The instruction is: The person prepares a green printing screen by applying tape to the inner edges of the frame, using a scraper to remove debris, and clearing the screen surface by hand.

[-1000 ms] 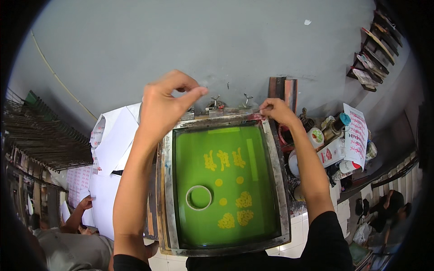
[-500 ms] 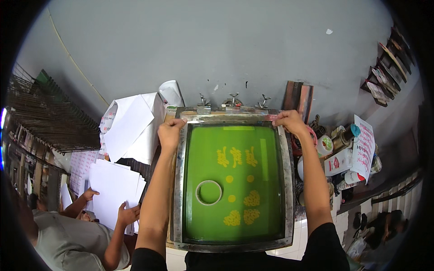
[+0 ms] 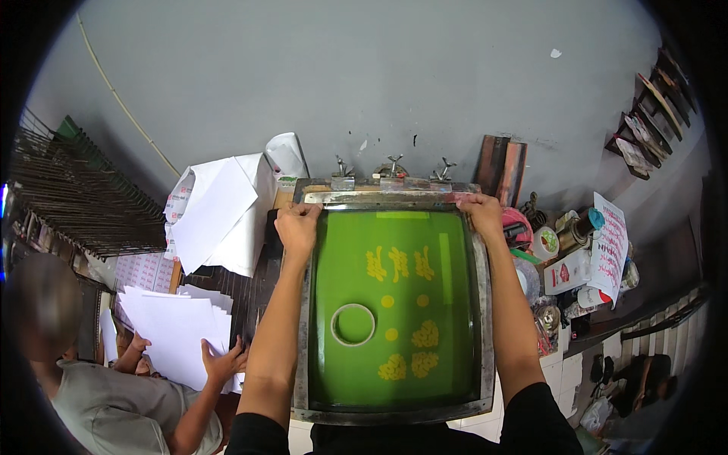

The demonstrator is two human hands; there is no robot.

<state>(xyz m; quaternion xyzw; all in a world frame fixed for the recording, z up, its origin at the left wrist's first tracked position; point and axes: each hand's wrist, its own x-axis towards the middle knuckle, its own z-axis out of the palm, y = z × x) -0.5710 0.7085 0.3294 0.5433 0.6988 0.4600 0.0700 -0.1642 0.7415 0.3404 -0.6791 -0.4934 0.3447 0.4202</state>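
Note:
A screen printing frame (image 3: 300, 371) with a grey metal rim lies in front of me, its green mesh (image 3: 349, 273) bearing yellow motifs. On the mesh's left half rests a roll of tape (image 3: 334, 326), lying flat. My left hand (image 3: 299, 227) is closed with fingertips pinching the frame's far left corner. At the far right corner, my right hand (image 3: 483, 214) grips the rim in the same way, its thumb side inward. Between both hands runs the pale far bar (image 3: 387, 198) of the frame. Parts of the side rims are hidden under my forearms.
Hinge clamps with wing screws (image 3: 394, 164) stand behind the frame. To the left, a co-worker's hands (image 3: 221, 362) hold white paper sheets (image 3: 178, 326); a wire rack (image 3: 83, 201) stands beyond. Wrapped paper (image 3: 227, 216) lies nearby. Tubs and cans (image 3: 545, 243) crowd the right.
My left hand has shifted right, from the frame's outer edge onto its corner. My right hand has dropped slightly lower. The co-worker's sheets have moved left, and one hand has opened.

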